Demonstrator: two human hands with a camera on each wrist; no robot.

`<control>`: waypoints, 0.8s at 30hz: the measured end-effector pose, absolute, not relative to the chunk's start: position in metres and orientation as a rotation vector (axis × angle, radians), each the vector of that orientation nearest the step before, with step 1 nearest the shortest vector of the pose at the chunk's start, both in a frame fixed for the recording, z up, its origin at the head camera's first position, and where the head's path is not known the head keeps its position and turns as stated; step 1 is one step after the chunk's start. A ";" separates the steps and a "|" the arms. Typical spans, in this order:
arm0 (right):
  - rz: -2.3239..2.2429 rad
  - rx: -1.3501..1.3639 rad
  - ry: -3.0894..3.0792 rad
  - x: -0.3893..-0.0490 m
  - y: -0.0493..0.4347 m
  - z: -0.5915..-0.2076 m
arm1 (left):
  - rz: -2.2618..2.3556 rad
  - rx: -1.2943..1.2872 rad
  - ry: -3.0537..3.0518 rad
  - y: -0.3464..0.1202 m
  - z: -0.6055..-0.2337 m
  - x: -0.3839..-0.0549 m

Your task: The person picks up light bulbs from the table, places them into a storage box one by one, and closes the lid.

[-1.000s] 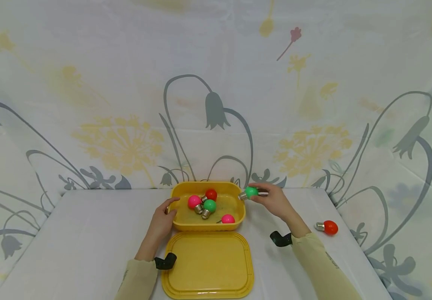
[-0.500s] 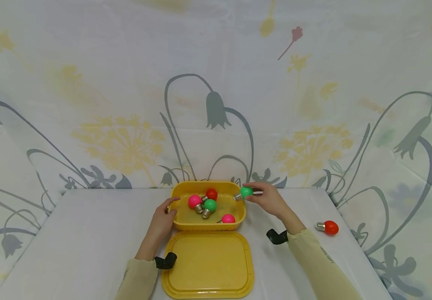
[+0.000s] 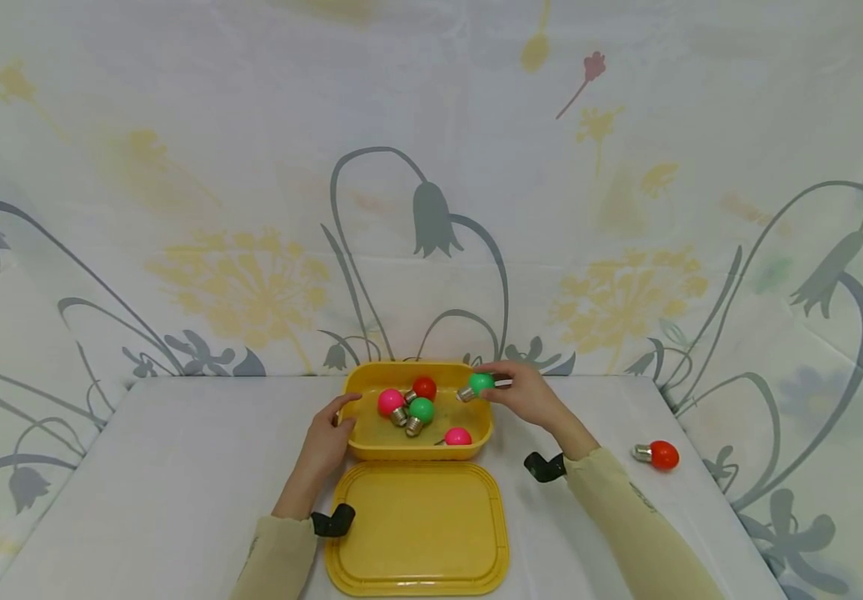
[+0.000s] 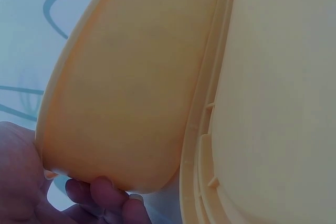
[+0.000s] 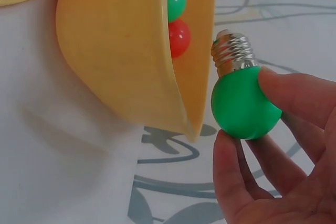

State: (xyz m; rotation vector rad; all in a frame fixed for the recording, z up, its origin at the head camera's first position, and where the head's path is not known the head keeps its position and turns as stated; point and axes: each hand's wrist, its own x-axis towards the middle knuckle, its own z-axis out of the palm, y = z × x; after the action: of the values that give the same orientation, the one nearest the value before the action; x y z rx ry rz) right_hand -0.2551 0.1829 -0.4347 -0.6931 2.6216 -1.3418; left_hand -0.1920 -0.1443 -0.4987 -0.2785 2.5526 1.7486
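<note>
My right hand (image 3: 527, 395) pinches a green light bulb (image 3: 481, 383) by its round glass, over the right end of a yellow plastic box (image 3: 420, 453). In the right wrist view, the bulb's silver screw base (image 5: 233, 52) points upward, beside the box rim. My left hand (image 3: 326, 437) holds the left end of the box; the left wrist view shows its curled fingers (image 4: 107, 195) against the end wall. Inside the box lie a red bulb (image 3: 425, 388), a pink bulb (image 3: 391, 402), another green bulb (image 3: 421, 409) and a second pink bulb (image 3: 457, 437), partly hidden by the front wall.
A flat yellow lid (image 3: 418, 529) lies on the white table (image 3: 162, 483) in front of the box. Farther right on the table rests a red-orange bulb (image 3: 663, 455) with a silver base. A flower-printed cloth (image 3: 431, 108) hangs behind.
My right hand has moved left with the green bulb, from the box's right rim to over its inside. My left hand stays at the box's left end.
</note>
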 end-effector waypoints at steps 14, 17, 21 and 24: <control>-1.261 -0.681 2.593 -0.264 0.171 -0.438 | 1.733 -0.279 2.547 -0.144 -0.496 -0.190; -1.237 -0.683 2.583 -0.267 0.168 -0.436 | 1.732 -0.280 2.543 -0.144 -0.496 -0.191; -1.220 -0.679 2.564 -0.272 0.165 -0.435 | 1.733 -0.280 2.542 -0.144 -0.496 -0.191; -1.185 -0.688 2.562 -0.278 0.163 -0.436 | 1.737 -0.284 2.544 -0.144 -0.496 -0.192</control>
State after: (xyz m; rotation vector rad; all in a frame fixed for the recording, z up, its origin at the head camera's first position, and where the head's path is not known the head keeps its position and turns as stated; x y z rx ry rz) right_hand -0.2777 0.1626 -0.4360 -0.6879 2.5616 -1.1846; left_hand -0.1916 -0.1443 -0.4963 -0.2837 2.5445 1.7373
